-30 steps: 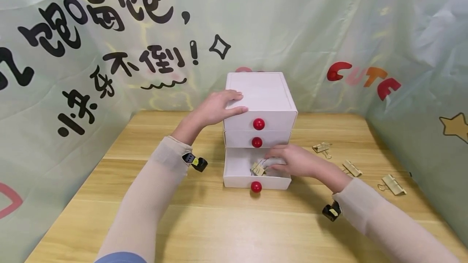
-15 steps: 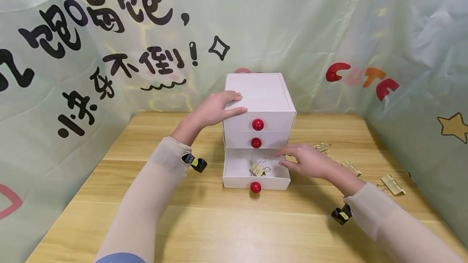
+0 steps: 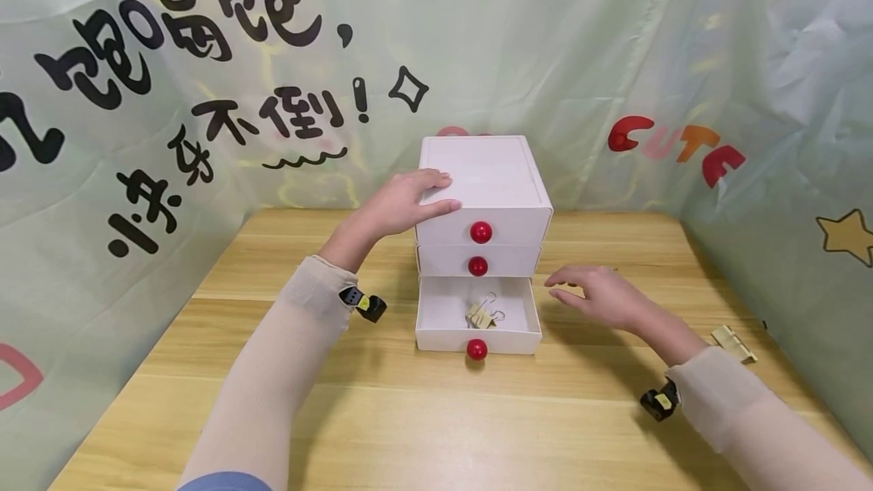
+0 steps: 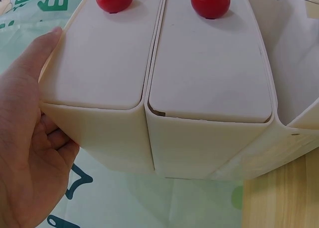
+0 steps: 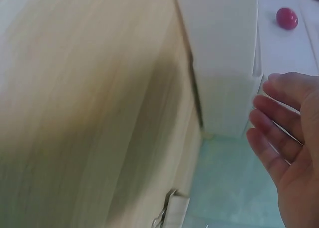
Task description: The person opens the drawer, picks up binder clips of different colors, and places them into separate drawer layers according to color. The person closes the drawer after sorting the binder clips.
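Note:
A white drawer unit (image 3: pixel 483 173) with red knobs stands on the table. Its bottom drawer (image 3: pixel 439 339) is pulled out, and pale gold binder clips (image 3: pixel 482 317) lie bunched inside. My left hand (image 3: pixel 402 203) rests on the unit's top at the left edge; in the left wrist view the thumb (image 4: pixel 42 51) lies along the front edge of the top. To the right of the open drawer, my right hand (image 3: pixel 600 295) hovers over the table with loosely bent fingers (image 5: pixel 279 120) and nothing in them.
Another binder clip (image 3: pixel 735 343) lies on the wooden table (image 3: pixel 382 415) beside my right forearm. The right wrist view shows a binder clip (image 5: pixel 177 210) near the table's edge. A printed cloth (image 3: pixel 546 59) hangs behind and at both sides.
My right hand has drawn out of the bottom drawer and moved right, now hiding some of the loose clips on the table. The left hand stays on the unit; the binder clips remain in the drawer.

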Tool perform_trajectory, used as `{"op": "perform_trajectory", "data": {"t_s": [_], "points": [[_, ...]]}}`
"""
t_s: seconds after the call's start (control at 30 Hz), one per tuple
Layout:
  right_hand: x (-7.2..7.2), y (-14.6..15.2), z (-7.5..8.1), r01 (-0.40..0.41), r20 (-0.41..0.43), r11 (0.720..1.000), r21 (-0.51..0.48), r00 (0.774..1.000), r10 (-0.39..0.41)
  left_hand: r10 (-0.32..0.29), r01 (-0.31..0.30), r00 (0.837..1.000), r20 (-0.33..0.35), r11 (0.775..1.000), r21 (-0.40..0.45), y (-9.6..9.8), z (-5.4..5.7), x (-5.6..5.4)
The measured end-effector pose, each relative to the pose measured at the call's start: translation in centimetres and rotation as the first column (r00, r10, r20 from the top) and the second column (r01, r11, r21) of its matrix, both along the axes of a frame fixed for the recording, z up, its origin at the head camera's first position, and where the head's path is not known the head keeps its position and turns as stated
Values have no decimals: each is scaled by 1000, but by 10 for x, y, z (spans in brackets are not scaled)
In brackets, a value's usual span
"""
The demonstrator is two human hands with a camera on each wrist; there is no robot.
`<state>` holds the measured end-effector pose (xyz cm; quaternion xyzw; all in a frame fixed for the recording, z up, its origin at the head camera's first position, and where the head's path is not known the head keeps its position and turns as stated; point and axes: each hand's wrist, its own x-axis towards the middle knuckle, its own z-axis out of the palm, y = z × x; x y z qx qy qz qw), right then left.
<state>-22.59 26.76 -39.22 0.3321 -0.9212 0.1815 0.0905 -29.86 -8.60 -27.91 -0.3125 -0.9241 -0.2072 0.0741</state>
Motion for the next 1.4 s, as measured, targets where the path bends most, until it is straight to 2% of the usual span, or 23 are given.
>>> {"op": "perform_trajectory", "data": {"t_s": [0.27,0.6,0.93,1.13,1.4], "points": [[-6,20,-3,58,-21,998,5,998,-58,1,-1,1000,0,1000,-6,1,0,1],[-14,39,-11,176,-40,984,7,984,-176,9,-9,1000,9,1000,-2,0,0,1],[-19,50,-24,221,-37,975,18,975,-220,8,-8,1000,7,1000,7,0,-1,1],[-21,53,-25,286,-62,958,3,956,-285,3,-3,1000,4,1000,15,0,0,1],[-27,63,-37,379,-92,925,-29,920,-380,3,-3,1000,17,1000,12,0,0,2]]}}
